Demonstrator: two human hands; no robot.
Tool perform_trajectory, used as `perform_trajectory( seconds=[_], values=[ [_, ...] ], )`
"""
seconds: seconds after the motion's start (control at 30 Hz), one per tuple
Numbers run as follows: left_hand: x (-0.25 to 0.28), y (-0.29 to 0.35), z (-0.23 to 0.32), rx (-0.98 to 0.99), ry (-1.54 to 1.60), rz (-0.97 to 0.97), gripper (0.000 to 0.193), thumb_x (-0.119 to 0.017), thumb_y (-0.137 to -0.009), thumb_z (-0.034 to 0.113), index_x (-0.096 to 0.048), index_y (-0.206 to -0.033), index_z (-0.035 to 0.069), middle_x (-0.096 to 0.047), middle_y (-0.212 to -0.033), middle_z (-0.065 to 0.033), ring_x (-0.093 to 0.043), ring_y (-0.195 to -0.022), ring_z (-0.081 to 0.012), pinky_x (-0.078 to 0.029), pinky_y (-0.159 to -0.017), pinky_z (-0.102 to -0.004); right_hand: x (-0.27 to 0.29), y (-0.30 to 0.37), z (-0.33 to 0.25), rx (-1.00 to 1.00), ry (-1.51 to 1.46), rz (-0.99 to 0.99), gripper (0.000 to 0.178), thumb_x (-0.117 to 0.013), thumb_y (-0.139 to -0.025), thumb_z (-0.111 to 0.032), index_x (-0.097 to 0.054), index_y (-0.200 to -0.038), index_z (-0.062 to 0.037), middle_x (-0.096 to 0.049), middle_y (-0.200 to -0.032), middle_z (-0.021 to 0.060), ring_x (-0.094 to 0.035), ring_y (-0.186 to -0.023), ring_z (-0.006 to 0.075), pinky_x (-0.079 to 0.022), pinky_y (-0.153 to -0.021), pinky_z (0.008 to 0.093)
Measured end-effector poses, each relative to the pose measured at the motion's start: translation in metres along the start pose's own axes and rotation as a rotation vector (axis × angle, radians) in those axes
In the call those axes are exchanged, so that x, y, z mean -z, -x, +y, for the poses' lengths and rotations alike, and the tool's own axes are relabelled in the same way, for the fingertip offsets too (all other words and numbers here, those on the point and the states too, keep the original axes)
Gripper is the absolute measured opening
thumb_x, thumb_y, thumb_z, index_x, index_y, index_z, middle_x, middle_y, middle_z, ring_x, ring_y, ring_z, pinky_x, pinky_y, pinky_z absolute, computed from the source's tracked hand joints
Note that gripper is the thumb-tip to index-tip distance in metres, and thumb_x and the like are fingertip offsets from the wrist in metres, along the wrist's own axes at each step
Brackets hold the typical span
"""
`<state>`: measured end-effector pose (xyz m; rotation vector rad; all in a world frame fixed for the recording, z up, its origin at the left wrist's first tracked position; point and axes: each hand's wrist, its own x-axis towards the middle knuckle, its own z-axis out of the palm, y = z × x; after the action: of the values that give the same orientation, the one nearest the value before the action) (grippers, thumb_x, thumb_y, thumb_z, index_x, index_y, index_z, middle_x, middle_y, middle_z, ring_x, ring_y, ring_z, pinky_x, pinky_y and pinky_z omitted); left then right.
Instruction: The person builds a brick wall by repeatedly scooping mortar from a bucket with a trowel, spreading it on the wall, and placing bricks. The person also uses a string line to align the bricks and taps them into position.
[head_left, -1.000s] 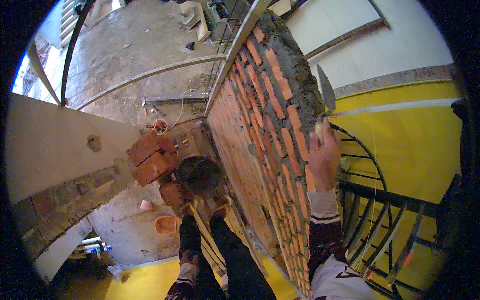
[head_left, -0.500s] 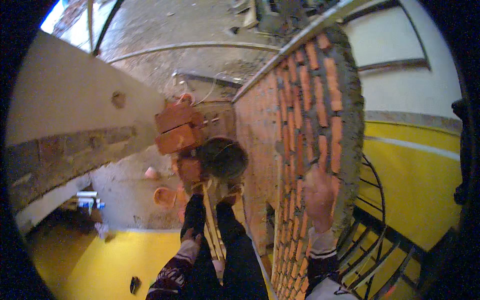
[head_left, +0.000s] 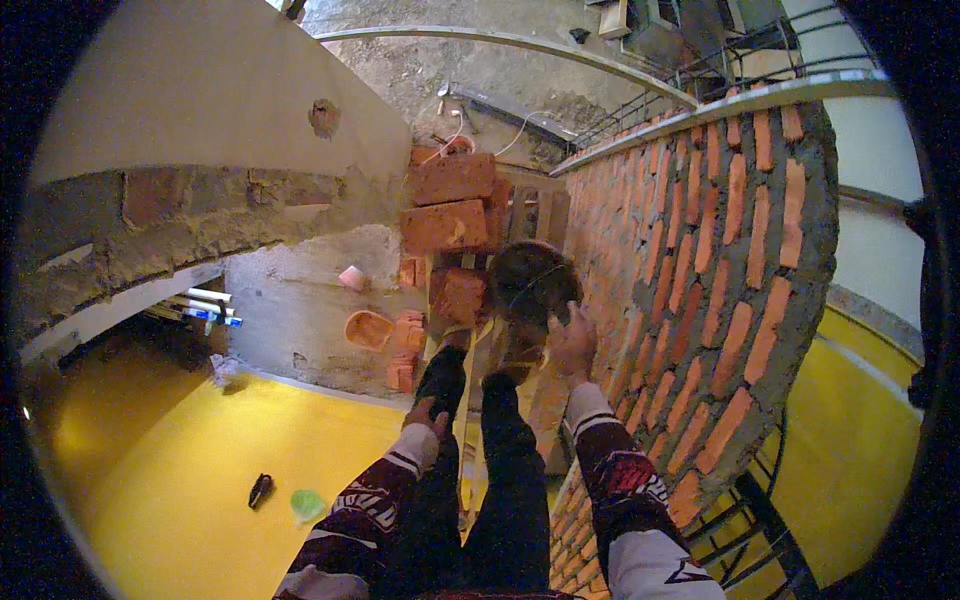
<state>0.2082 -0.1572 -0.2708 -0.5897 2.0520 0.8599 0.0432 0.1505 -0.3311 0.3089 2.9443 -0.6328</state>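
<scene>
My right hand (head_left: 573,345) is at the near right edge of a round dark bucket (head_left: 535,285), its fingers apart, with nothing visible between them. Whether the fingertips touch the bucket's rim is too blurred to tell. The inside of the bucket is dark, and a thin curved line crosses it. My left hand (head_left: 425,413) rests on my left leg, fingers lying against the dark trousers and holding nothing. To the right of my right arm rises a wall of orange bricks (head_left: 690,290) with grey mortar in its joints. Loose red bricks (head_left: 445,227) are stacked just left of the bucket.
My feet stand high on wooden boards. Below on the left are a yellow floor (head_left: 200,480), an orange basin (head_left: 369,330) and more bricks (head_left: 408,335). A plastered wall with a broken edge (head_left: 180,205) juts in from the left. Black metal bars (head_left: 765,530) stand at lower right.
My right hand has come down and left from the brick wall's face to the bucket. My view has shifted, so the wall and bricks sit further right. The left hand stays on my leg.
</scene>
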Motion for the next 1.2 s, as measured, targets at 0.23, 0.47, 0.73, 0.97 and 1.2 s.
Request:
perform_trajectory(
  seconds=[0.23, 0.47, 0.73, 0.97, 1.2],
  values=[
    [0.022, 0.036, 0.015, 0.116, -0.155, -0.197, 0.072, -0.065, -0.085, 0.047, -0.045, -0.142, 0.007, -0.045, -0.144, -0.0232, -0.042, -0.134, -0.0387, -0.033, -0.112, -0.0491, 0.0, -0.065, -0.094, 0.464, -0.24, -0.193, 0.059, -0.073, -0.079, -0.017, -0.053, -0.134, -0.0069, -0.056, -0.126, 0.019, -0.053, -0.117, 0.0354, -0.041, -0.103, 0.0457],
    [0.014, 0.058, 0.039, 0.047, -0.258, -0.194, 0.086, -0.061, -0.082, 0.061, -0.035, -0.148, 0.011, -0.03, -0.153, -0.0238, -0.028, -0.141, -0.0436, -0.024, -0.113, -0.0575, -0.064, -0.205, -0.132, 0.713, 0.407, -0.152, 0.081, -0.068, -0.08, -0.017, -0.03, -0.151, -0.02, -0.044, -0.142, 0.019, -0.042, -0.132, 0.037, -0.033, -0.109, 0.0502],
    [0.004, 0.045, 0.055, 0.06, -0.211, -0.107, 0.089, -0.061, -0.08, 0.061, -0.035, -0.149, 0.01, -0.03, -0.152, -0.0257, -0.025, -0.143, -0.0419, -0.018, -0.113, -0.0606, -0.134, -0.269, -0.137, 0.91, 0.76, -0.235, 0.073, -0.047, -0.094, -0.016, -0.015, -0.155, -0.0387, -0.026, -0.157, 0.0175, -0.023, -0.145, 0.0375, -0.018, -0.118, 0.0539],
    [0.018, 0.039, 0.056, 0.065, -0.171, -0.133, 0.09, -0.06, -0.079, 0.062, -0.037, -0.147, 0.009, -0.032, -0.15, -0.0295, -0.03, -0.14, -0.0427, -0.02, -0.112, -0.0607, -0.176, -0.293, -0.13, 0.987, 0.384, -0.264, 0.057, -0.044, -0.097, -0.022, -0.031, -0.149, -0.0427, -0.041, -0.148, 0.0144, -0.038, -0.134, 0.0391, -0.028, -0.111, 0.0576],
    [0.017, 0.03, 0.059, -0.091, -0.212, 0.019, 0.073, -0.056, -0.091, 0.054, -0.042, -0.144, 0.006, -0.046, -0.141, -0.0244, -0.044, -0.128, -0.0462, -0.036, -0.106, -0.0585, -0.165, -0.297, -0.137, 0.841, 0.564, -0.278, 0.056, -0.039, -0.098, -0.02, -0.03, -0.149, -0.042, -0.054, -0.129, 0.0083, -0.05, -0.12, 0.0318, -0.043, -0.093, 0.05]
  ],
)
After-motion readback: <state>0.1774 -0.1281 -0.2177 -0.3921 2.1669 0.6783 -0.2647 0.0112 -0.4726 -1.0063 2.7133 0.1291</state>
